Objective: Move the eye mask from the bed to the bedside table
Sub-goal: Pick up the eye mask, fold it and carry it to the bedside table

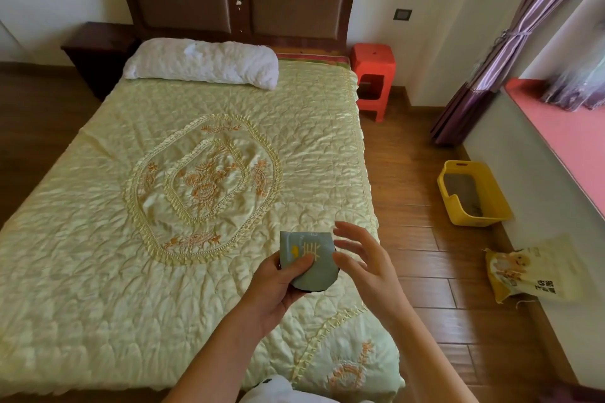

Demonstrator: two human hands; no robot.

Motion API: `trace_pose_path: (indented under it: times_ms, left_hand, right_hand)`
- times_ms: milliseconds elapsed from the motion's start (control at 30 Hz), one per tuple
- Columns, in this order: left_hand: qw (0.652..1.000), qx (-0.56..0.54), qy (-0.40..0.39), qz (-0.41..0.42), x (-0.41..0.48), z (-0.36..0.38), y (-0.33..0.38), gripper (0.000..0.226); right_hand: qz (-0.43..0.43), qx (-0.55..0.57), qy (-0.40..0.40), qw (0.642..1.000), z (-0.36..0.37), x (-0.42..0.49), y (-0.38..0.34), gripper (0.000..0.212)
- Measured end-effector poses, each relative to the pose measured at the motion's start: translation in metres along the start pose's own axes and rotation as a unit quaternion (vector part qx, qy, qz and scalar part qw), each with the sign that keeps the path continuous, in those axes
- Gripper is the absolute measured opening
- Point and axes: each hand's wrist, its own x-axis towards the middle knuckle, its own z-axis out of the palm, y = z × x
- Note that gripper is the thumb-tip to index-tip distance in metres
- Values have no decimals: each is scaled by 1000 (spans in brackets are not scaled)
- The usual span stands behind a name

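Grey-green fabric: the eye mask [306, 258] is folded in half, dark lining showing along its lower edge, and is held up above the foot of the bed [163, 190], not resting on it.
Left hand [278, 285]: closed around the eye mask, thumb pressed across its front, fingers hidden behind it.
Right hand [363, 258]: spread wide and holding nothing, fingertips just beside the mask's right edge; whether they touch it I cannot tell.
Bedside table [98, 49]: dark wood, at the far left of the headboard, well apart from both hands; its surface looks bare from here.
Stage: mask lifted, the carry to the table not yet done.
Risk of a drop: soft folded cloth held mostly by one thumb could unfold or slip if passed loosely to the right hand.
Risk of wrong spot: the red stool [373, 75] stands nearer on the right and could be mistaken for the target.
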Motion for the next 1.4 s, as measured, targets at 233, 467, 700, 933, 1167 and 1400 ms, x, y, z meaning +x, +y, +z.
trace_pose_path:
  times_ms: [233,467,700,933,1167,1400]
  left_hand:
    - [999,14,24,25,-2,-11,-8,45]
    - [999,20,35,19,-4,-27,-17,45]
    - [996,17,78,32,-13,-49,-21,36]
    - [985,-21,152,83,-33,-60,-23,23]
    - [955,-89,258,118,-74,-63,-52,29]
    - [908,-164,353,154,-131,-74,-94,24]
  right_hand:
    - [170,117,70,976,16,-6,7,36]
    - [212,136,65,966,35,-16,16,21]
    - [222,127,14,967,57,-14,23,19]
    - [220,93,-76,968,74,-4,24,18]
    - [213,61,-200,954,92,-15,22,19]
    - [202,4,-338,919,131,-49,20,21]
